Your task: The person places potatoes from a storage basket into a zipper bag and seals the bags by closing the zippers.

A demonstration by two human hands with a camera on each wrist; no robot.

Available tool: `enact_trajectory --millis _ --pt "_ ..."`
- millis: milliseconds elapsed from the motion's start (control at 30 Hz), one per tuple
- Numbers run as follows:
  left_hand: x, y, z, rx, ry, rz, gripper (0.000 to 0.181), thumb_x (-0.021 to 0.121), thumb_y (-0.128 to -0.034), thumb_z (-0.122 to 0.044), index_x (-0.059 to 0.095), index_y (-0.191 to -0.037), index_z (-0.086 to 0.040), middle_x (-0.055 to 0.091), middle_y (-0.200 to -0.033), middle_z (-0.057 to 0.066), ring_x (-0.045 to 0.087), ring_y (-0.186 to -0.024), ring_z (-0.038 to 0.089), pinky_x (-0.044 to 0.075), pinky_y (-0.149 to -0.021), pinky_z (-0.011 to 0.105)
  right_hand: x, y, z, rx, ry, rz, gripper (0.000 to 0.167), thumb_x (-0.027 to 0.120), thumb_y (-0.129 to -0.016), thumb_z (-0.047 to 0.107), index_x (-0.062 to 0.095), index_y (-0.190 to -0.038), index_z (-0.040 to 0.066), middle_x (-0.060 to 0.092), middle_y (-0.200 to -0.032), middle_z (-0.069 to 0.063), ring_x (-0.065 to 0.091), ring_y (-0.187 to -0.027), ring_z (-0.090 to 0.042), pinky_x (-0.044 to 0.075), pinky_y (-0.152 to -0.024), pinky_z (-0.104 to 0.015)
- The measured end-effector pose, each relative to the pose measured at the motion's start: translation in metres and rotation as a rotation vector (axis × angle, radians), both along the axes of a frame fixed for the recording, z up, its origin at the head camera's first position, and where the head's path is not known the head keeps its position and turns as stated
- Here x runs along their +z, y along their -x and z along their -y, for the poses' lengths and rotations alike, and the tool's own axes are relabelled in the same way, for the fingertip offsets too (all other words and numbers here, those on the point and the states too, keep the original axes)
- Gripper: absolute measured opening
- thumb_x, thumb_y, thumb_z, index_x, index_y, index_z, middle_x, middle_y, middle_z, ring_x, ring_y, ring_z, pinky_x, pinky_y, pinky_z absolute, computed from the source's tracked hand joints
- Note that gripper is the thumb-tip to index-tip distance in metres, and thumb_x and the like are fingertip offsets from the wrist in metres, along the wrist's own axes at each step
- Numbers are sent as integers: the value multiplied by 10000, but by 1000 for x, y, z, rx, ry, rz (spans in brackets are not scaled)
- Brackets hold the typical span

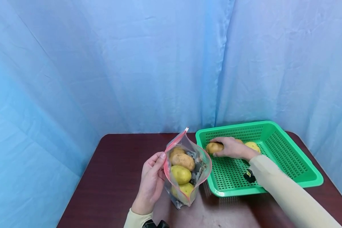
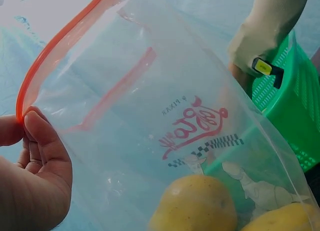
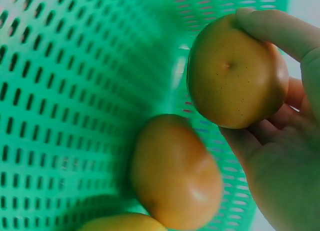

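My left hand [image 1: 151,183] pinches the pink-edged rim of a clear zip bag [image 2: 125,121] between thumb and fingers. The bag's mouth gapes, and several brown and yellow-green potatoes [image 1: 183,161] lie inside. Dark and red print marks its side. Within the green basket, my right hand [image 1: 231,148] holds a brownish potato [image 3: 235,71], thumb on one side and fingers behind it. Close to that hand are another brownish potato [image 3: 175,176] and a yellow one [image 1: 252,146]; the hand partly hides the brownish one in the head view.
The slotted green basket [image 1: 290,152] stands on the right of the dark red-brown table [image 1: 114,171], just beside the bag. Blue curtain [image 1: 159,63] hangs behind the table. Black straps with small devices sit at both wrists.
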State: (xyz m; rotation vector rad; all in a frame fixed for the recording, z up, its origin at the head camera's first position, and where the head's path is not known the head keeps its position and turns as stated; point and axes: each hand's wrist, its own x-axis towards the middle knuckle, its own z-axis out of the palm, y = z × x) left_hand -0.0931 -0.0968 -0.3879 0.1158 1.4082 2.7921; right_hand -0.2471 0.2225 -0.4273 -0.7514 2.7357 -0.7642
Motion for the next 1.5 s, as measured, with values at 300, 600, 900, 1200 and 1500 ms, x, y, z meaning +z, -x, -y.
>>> enact_trajectory --millis 300,600,900,1200,1500 --pt "2 1 -4 6 -2 -10 113 605 -1054 -128 649 -982 -52 604 -756 -39 605 -658 35 528 -606 163 53 -22 -14 -77 138 -91 628 759 -942 383 568 -1463 91 694 -1178 -104 628 -865 -190 513 -735 -376" --pt "4 2 -10 29 -18 5 107 584 -1055 -96 657 -979 -75 602 -754 -40 587 -643 33 514 -589 154 89 -68 -18 -195 237 -182 649 727 -959 460 526 -1522 209 654 -1340 -108 638 -1036 -251 519 -806 -433" --pt "3 3 -14 44 -17 -3 101 590 -1054 -101 654 -979 -79 592 -751 -39 559 -623 33 486 -559 151 99 -120 -10 -287 476 -266 574 775 -950 255 570 -1483 308 620 -1399 -43 619 -1020 -118 534 -723 -240" --pt "4 5 -19 55 -30 11 91 604 -1048 -113 651 -980 -75 588 -747 -35 552 -629 41 479 -561 157 98 -152 21 -187 752 -323 625 746 -893 -66 587 -1462 137 616 -1430 -15 611 -1214 -112 520 -903 -165" --pt "5 8 -21 66 -48 10 120 580 -1055 -93 650 -958 -80 596 -757 -39 566 -641 35 485 -569 157 84 -158 68 -18 749 -507 714 842 -794 0 585 -1451 108 629 -1422 -47 607 -1248 -140 496 -986 -204"
